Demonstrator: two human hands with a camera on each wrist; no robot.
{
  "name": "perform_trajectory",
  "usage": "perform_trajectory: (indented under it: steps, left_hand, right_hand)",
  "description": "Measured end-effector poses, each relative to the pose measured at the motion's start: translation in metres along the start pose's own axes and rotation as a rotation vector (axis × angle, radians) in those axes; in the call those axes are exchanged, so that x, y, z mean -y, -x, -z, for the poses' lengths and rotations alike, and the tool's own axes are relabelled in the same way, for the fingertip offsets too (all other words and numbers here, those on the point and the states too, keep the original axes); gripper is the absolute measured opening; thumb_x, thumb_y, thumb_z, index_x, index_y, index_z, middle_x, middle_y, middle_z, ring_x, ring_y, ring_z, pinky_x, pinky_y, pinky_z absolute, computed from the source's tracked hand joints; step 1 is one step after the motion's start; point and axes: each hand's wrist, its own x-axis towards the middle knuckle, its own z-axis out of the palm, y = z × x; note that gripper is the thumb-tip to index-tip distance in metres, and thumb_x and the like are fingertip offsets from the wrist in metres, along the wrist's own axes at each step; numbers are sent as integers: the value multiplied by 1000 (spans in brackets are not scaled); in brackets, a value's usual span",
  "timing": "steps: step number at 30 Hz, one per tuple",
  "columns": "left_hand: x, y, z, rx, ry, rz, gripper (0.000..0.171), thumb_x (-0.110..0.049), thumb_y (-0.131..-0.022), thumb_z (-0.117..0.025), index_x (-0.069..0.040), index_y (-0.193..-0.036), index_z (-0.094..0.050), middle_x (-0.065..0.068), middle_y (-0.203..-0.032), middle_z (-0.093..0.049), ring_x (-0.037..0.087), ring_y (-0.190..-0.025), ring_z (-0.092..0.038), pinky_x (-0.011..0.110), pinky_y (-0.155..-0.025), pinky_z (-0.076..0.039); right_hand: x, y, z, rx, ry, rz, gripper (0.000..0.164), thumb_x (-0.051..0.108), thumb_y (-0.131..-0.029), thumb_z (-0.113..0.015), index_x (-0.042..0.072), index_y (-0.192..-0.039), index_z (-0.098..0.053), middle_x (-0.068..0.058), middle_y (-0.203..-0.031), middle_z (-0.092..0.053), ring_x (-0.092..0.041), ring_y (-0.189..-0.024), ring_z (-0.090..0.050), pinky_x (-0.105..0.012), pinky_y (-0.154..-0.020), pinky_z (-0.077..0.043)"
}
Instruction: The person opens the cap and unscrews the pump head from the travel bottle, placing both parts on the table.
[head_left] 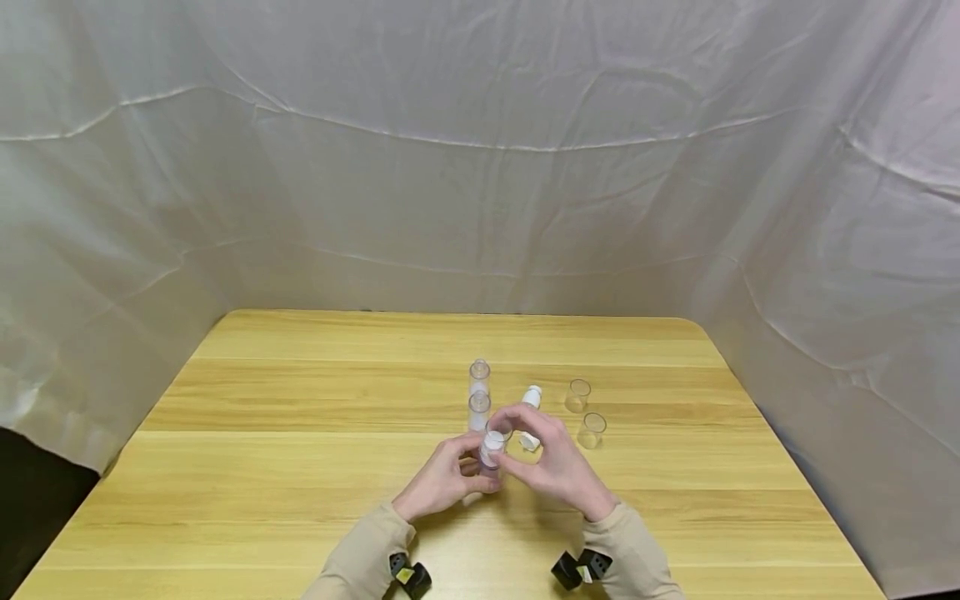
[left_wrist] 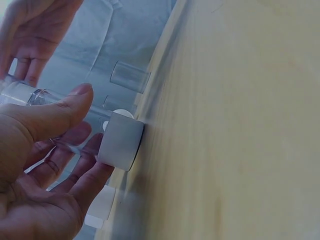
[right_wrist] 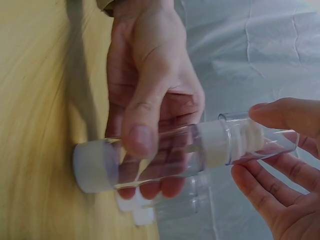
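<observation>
Slightly right of the table's middle, my left hand (head_left: 442, 477) grips a clear pump bottle (right_wrist: 172, 167) with a white base (left_wrist: 121, 141) and a white collar and pump top (right_wrist: 214, 143). Thumb and fingers wrap its transparent body, and it stands close to upright with the base at the tabletop. Over the top, my right hand (head_left: 551, 458) holds a clear cylindrical cap (right_wrist: 282, 139) between thumb and fingers. The cap surrounds the white pump top. In the head view the right hand partly covers small white pump parts (head_left: 529, 442) behind it.
Two similar clear bottles (head_left: 479, 410) stand in a line beyond the hands. Another white pump piece (head_left: 532, 396) lies to their right. Farther right are two clear caps (head_left: 592, 431) on the wooden table (head_left: 300, 467). Grey fabric (head_left: 465, 208) hangs around the table.
</observation>
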Motion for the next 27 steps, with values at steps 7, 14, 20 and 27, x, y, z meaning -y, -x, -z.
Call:
perform_trajectory:
  steps: [7, 14, 20, 27]
  left_hand:
    - [0, -1, -1, 5, -26, -8, 40, -2, -84, -77, 0, -123, -66, 18, -128, -65, 35, -122, -61, 51, -111, -51]
    - [0, -4, -2, 6, -29, -2, 41, -3, -83, -78, 2, -121, -65, 18, -126, -66, 35, -120, -63, 53, -110, -51]
    - [-1, -5, -3, 9, -47, -7, 41, -3, -82, -78, 3, -120, -65, 19, -122, -67, 31, -114, -65, 47, -108, -54]
    - [0, -5, -2, 10, -43, 2, 40, -2, -82, -79, 5, -119, -66, 17, -120, -67, 26, -112, -65, 41, -107, -55]
  right_hand:
    - [13, -6, 15, -73, -24, -8, 38, -3, -81, -78, 4, -115, -62, -12, -105, -70, -19, -98, -68, -26, -96, -60]
    - [15, -10, 45, -132, 79, 37, 46, -8, -75, -81, -2, -117, -62, -13, -104, -70, -21, -94, -68, -18, -99, -56]
    - [0, 0, 74, -87, 273, -4, 50, -6, -72, -84, 1, -118, -65, -8, -103, -73, -19, -90, -69, -22, -85, -62]
    - [-17, 20, 100, 35, 363, -105, 44, -4, -73, -84, 8, -111, -66, 0, -98, -69, -10, -87, -64, -29, -80, -64]
